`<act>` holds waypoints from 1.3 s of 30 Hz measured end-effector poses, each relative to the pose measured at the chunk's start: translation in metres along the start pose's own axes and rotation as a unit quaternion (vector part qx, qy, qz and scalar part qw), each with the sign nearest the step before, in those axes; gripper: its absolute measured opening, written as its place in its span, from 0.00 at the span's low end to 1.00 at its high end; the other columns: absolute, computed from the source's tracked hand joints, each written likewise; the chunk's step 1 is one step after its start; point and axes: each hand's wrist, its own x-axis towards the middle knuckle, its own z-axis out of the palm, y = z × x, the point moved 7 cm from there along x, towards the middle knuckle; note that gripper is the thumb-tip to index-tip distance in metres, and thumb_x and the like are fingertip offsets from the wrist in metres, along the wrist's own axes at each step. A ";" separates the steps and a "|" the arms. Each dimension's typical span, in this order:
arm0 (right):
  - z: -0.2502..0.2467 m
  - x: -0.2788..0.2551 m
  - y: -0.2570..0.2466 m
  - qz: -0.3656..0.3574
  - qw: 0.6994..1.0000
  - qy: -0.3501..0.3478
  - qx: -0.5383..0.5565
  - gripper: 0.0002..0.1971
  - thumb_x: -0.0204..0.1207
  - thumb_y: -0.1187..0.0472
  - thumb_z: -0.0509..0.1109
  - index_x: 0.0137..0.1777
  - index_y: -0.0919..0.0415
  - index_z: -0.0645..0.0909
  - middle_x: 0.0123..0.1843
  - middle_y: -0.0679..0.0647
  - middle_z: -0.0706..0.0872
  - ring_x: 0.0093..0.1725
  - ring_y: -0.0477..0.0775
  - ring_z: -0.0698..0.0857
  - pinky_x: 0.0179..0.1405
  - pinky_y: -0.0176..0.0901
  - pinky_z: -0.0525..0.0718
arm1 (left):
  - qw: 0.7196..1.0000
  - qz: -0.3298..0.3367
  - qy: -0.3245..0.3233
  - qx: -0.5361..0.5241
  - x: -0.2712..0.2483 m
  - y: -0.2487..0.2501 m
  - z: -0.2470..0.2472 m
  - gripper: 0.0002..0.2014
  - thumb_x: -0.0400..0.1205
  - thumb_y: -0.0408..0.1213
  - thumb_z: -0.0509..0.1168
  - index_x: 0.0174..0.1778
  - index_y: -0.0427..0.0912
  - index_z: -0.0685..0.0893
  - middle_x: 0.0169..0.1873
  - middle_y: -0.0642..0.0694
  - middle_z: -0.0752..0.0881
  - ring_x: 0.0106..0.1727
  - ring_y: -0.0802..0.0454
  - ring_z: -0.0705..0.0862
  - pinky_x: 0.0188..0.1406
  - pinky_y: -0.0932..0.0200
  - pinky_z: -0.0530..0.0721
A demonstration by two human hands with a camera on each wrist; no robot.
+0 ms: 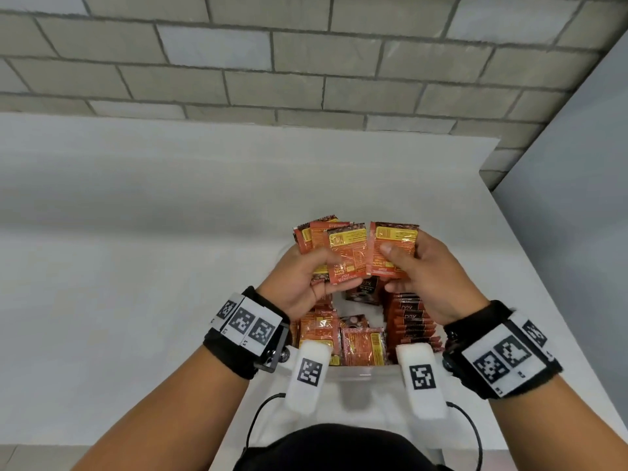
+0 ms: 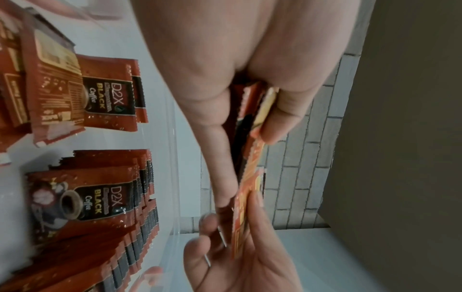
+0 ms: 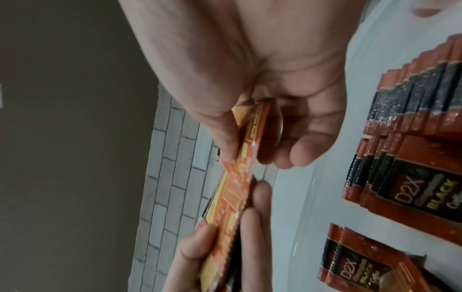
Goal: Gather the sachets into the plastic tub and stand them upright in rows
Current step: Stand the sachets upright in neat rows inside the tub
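Both hands are raised over a clear plastic tub point(image 1: 360, 372) on the white table. My left hand point(image 1: 306, 277) grips a fanned bunch of red-orange coffee sachets point(image 1: 326, 239), thumb across the front one. My right hand point(image 1: 421, 266) pinches one sachet point(image 1: 394, 248) beside that bunch, thumb on its face. In the left wrist view the held sachets point(image 2: 252, 158) show edge-on between thumb and fingers. The right wrist view shows the pinched sachet point(image 3: 247, 138) the same way. Inside the tub a row of sachets point(image 1: 413, 321) stands upright at the right, and loose sachets point(image 1: 339, 334) lie flat at the left.
The white table point(image 1: 136, 266) spreads wide to the left and behind the tub. A grey brick wall point(image 1: 272, 62) runs along the back, and a plain grey panel point(image 1: 577, 198) closes the right side. Marker-tagged white blocks point(image 1: 307, 372) hang below each wrist over the tub's near rim.
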 end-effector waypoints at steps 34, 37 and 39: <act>-0.006 -0.003 0.008 0.023 0.994 -0.034 0.097 0.10 0.76 0.68 0.67 0.57 0.60 0.81 0.52 0.57 0.90 0.49 0.54 0.90 0.42 0.44 0.88 | 0.993 -0.018 -0.005 0.115 -0.003 -0.002 0.008 0.11 0.83 0.30 0.64 0.60 0.39 0.83 0.50 0.38 0.90 0.45 0.44 0.90 0.40 0.57 0.91; -0.008 -0.002 0.009 0.030 0.995 -0.021 0.094 0.10 0.78 0.67 0.67 0.57 0.58 0.80 0.51 0.56 0.90 0.47 0.53 0.90 0.38 0.43 0.87 | 0.999 -0.035 0.005 0.028 -0.004 -0.003 0.005 0.09 0.84 0.27 0.56 0.58 0.34 0.78 0.55 0.33 0.86 0.52 0.39 0.88 0.49 0.45 0.89; -0.007 -0.001 0.010 0.039 0.994 -0.023 0.100 0.09 0.78 0.67 0.67 0.57 0.58 0.79 0.50 0.56 0.90 0.44 0.52 0.90 0.35 0.43 0.88 | 0.999 -0.017 -0.002 0.050 -0.002 -0.002 0.003 0.09 0.84 0.26 0.57 0.58 0.35 0.78 0.54 0.35 0.87 0.50 0.43 0.89 0.49 0.46 0.89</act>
